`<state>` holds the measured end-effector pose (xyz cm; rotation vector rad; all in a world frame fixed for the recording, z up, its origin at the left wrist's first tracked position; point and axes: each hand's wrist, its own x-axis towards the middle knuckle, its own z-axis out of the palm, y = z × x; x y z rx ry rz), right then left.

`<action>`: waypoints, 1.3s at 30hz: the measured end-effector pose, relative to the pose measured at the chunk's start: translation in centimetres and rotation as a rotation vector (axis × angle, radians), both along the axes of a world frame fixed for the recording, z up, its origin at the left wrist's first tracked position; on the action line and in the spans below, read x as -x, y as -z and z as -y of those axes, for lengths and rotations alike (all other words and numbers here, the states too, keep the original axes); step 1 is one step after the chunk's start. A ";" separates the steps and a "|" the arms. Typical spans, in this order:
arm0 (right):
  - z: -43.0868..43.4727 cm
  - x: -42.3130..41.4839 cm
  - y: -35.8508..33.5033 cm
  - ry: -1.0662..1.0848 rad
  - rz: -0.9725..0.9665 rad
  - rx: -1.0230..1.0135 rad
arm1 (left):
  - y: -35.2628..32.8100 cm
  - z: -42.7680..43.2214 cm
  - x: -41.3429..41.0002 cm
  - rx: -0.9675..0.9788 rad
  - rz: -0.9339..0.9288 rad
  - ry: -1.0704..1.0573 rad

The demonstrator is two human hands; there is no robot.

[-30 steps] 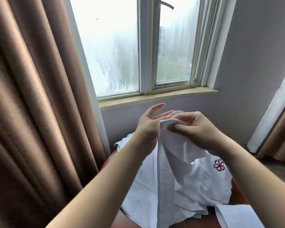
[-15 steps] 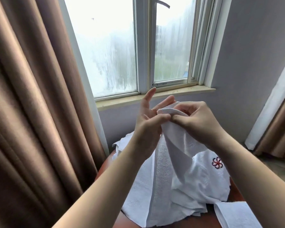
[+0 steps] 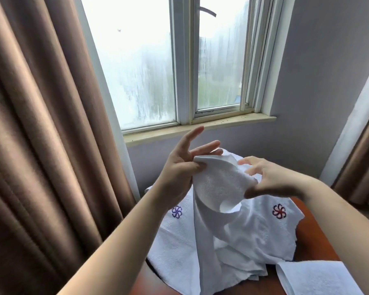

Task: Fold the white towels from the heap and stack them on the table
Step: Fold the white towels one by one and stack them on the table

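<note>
Two brown curtains [image 3: 41,135] flank a fogged window [image 3: 179,60] on the far wall. Below the sill, a red-brown bench [image 3: 313,241] carries a heap of white towels [image 3: 254,237] covering its far and left parts; two flower emblems show on the heap. One folded towel [image 3: 315,277] lies at the bench's near right edge. One raised towel [image 3: 217,184] trails down to the heap. Left hand [image 3: 179,173] pinches its upper corner between thumb and fingers, remaining fingers spread. Right hand [image 3: 273,177] pinches the adjacent edge at the thumb, fingers loosely parted.
</note>
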<state>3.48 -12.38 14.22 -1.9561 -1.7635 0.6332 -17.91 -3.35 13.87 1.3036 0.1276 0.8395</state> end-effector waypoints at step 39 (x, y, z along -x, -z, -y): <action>0.9 0.7 -0.8 -0.034 0.463 0.121 | -1.1 -1.5 3.6 -0.448 -0.376 -0.205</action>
